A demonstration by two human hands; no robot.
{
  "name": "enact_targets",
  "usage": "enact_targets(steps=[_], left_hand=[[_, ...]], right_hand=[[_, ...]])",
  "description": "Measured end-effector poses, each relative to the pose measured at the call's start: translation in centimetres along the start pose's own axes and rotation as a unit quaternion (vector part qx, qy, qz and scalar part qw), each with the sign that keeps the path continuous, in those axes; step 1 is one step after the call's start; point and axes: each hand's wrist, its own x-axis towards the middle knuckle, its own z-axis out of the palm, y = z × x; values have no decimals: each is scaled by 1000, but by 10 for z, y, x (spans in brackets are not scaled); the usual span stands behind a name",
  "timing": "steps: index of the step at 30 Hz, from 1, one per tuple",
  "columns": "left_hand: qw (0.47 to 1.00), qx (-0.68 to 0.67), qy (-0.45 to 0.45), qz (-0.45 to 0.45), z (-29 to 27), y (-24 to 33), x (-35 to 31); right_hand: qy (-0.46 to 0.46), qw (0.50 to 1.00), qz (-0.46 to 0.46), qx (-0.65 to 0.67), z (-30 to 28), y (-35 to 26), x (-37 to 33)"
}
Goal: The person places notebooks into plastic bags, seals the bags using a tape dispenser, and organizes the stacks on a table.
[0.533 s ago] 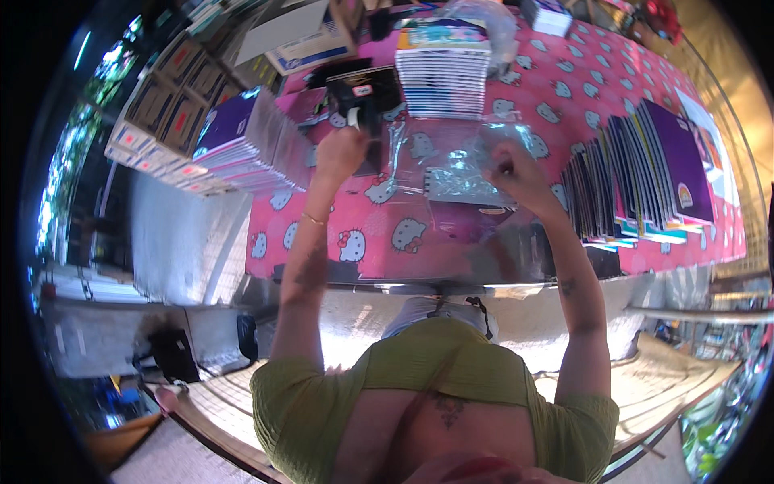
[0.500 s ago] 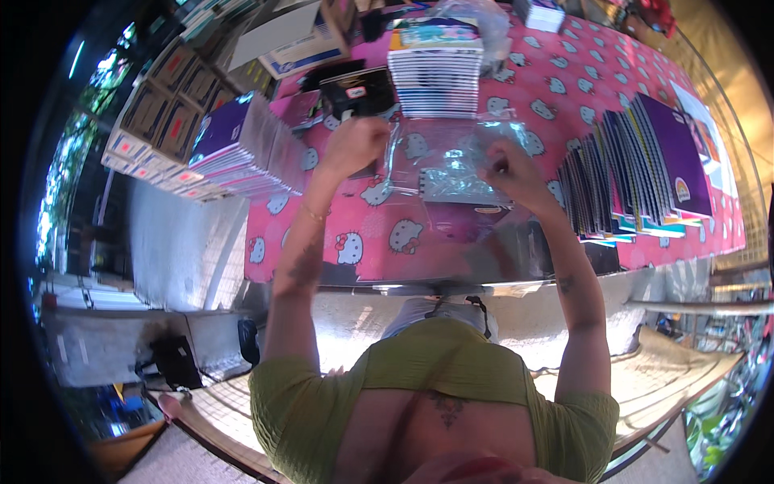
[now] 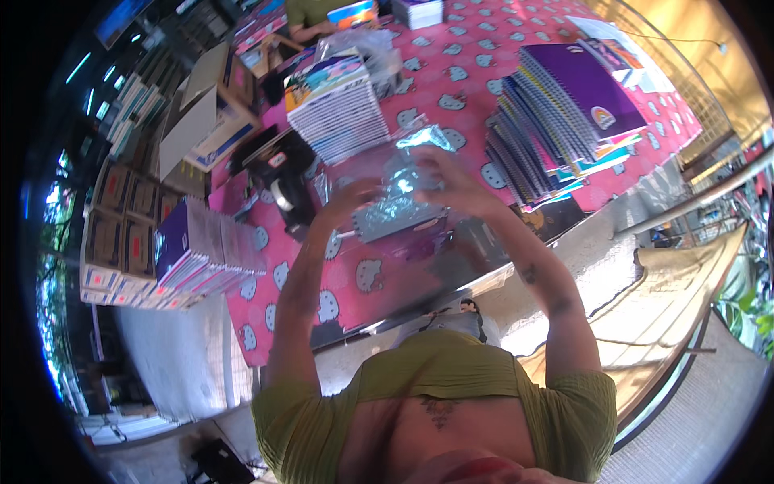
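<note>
Lying on a pink, cat-print tabletop [image 3: 351, 266], a pale spiral-bound notebook [image 3: 395, 225] shows beneath crumpled, glinting clear plastic [image 3: 405, 179], between a person's bare hands. The right hand [image 3: 455, 185], at the notebook's 2 o'clock, reaches over the plastic with its grip open, thumb and fingers spread apart. The left hand [image 3: 353, 200], at 9 o'clock, is blurred at the plastic's near edge; whether its grip is open or closed cannot be told. Beyond that hand, also at 9 o'clock, stands a black tape dispenser [image 3: 296, 211]. A stack of books [image 3: 343, 121] rises at 11 o'clock, and a leaning row of purple-fronted spiral notebooks [image 3: 576, 93] fills 2 o'clock. Farther out, purple booklets [image 3: 201, 250] stand between 8 and 9 o'clock, an open cardboard box [image 3: 230, 121] sits at 10, and another person [image 3: 305, 18] appears past the stack at 11, beside a colorful booklet [image 3: 352, 14].
</note>
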Motion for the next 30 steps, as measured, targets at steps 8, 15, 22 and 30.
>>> enact_targets(steps=[8,15,22,30], left_hand=[[886,-186,424,-6,142,54,-95],[658,-5,713,244,53,216,-225],[375,118,920,-4,-112,183,-343],[186,172,952,-172,-100,158,-298]], right_hand=[[-18,974,140,177,56,34,-20],[65,986,-150,25,-31,-161,25],[234,915,12,-329,-286,-113,21],[67,936,297,-178,-362,-48,-6]])
